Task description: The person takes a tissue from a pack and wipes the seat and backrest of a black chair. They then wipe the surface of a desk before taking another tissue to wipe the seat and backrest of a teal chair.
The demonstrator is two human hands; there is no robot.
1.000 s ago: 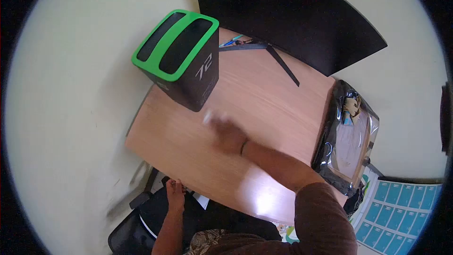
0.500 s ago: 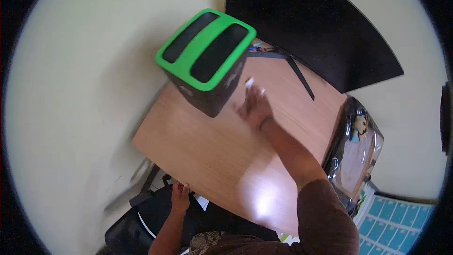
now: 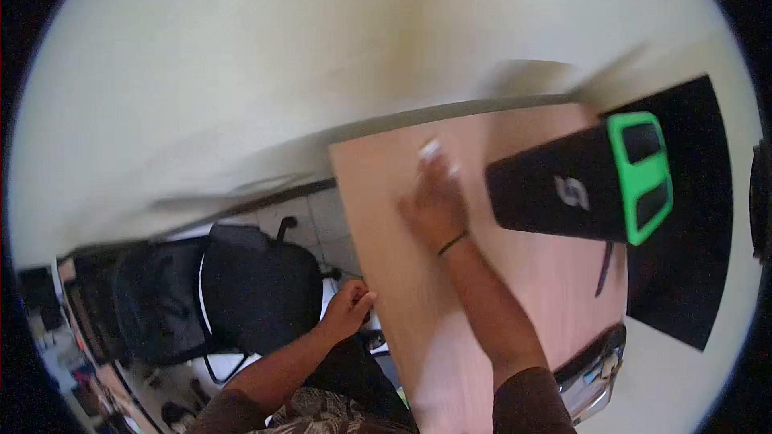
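Note:
My right hand is over the wooden tabletop, its fingers pressed down around a small white wad. The wad looks like tissue or cloth, but motion blurs it. A dark band circles that wrist. At the table's near left edge, my left hand has its fingers curled in and its thumb by the edge; nothing shows in it. To the right of my right hand stands a black bin with a green two-slot lid.
Behind the bin is a large black monitor, its stand leg resting on the table. A clear-and-black bag lies at the lower right. On the left is a black chair. A pale wall runs along the far side.
The view has turned, so the bin and monitor now appear farther right and the chair shows more fully. My right hand with the white wad is now nearer the table's left end.

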